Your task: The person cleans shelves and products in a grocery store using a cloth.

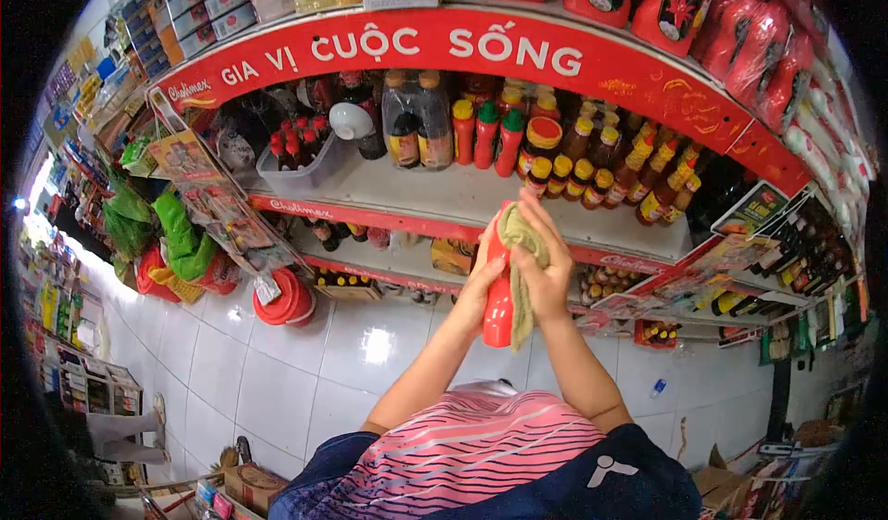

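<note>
A red sauce bottle (498,315) is held in front of the shelf by my left hand (478,287), whose fingers wrap round its side. My right hand (549,278) presses a folded olive-green cloth (521,309) against the bottle's right side. Part of the cloth hangs down below that hand. The bottle's far end is mostly covered by fingers and cloth. Just beyond my hands, small dark sauce bottles with yellow caps (578,179) stand on the shelf. Left of them are red bottles with green caps (486,131).
The grey shelf (388,187) has a raised red edge and a lower tier beneath. A plastic bin of small bottles (301,164) stands at its left end. On the tiled floor (370,363) sits a red bucket (283,298). Another person's legs (125,432) show at lower left.
</note>
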{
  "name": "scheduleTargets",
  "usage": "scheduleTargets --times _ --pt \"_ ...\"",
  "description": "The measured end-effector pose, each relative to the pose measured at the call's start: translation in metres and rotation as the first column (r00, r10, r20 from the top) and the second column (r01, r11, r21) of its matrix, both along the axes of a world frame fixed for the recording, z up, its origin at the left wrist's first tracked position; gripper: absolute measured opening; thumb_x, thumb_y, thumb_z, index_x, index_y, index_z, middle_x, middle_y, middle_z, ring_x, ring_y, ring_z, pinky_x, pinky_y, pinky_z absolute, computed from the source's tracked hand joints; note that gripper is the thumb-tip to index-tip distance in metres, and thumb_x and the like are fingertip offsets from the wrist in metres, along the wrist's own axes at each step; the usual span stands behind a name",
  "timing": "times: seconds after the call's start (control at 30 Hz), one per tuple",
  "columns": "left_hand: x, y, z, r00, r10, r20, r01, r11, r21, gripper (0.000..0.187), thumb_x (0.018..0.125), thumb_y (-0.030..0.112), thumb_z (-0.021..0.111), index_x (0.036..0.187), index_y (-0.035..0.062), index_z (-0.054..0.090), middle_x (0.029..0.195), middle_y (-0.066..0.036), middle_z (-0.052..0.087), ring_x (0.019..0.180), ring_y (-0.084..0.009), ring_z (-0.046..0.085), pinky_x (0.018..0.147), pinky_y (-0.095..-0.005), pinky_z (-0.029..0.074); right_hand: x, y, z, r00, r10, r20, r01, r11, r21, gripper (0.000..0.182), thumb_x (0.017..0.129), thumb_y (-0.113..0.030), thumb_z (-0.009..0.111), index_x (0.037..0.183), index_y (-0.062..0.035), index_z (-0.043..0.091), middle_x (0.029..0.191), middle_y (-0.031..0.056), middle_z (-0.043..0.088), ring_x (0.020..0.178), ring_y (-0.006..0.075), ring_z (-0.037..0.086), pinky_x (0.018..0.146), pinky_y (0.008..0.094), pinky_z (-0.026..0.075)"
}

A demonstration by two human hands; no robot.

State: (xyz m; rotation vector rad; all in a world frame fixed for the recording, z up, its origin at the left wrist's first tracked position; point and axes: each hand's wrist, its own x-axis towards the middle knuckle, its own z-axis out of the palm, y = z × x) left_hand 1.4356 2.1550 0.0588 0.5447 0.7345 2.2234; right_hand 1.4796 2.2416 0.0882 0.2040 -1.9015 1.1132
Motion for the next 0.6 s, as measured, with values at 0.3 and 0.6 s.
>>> scheduleTargets --times 0.3,0.6 --pt "-0.029 0.009 0.018 0.952 0.257 -0.169 -0.248 0.966 0.072 0.073 0.067 0.041 0.055 0.121 -0.0015 0.029 0.121 -0.017 0.038 0.114 -0.0256 0.035 0.095 -0.0349 0.026 0.031 -0.024 -0.042 0.997 -0.062 0.042 0.069 0.982 -0.173 0.041 0.074 -0.010 0.049 0.113 0.0017 0.042 0.120 0.0170 0.040 0.112 0.0279 0.038 0.094 0.0362 0.027" --pt "-0.017 -0.004 0.016 0.901 0.354 -0.249 -0.331 0.934 0.132 0.082 0.061 0.036 0.063 0.123 0.0000 0.024 0.127 -0.015 0.030 0.116 -0.0210 0.031 0.096 -0.0326 0.023 0.008 -0.024 -0.019 0.960 0.246 0.133 -0.153 0.859 -0.488 0.047 0.080 -0.014 0.043 0.123 0.0004 0.029 0.125 0.0117 0.031 0.116 0.0195 0.028 0.097 0.0310 0.018"
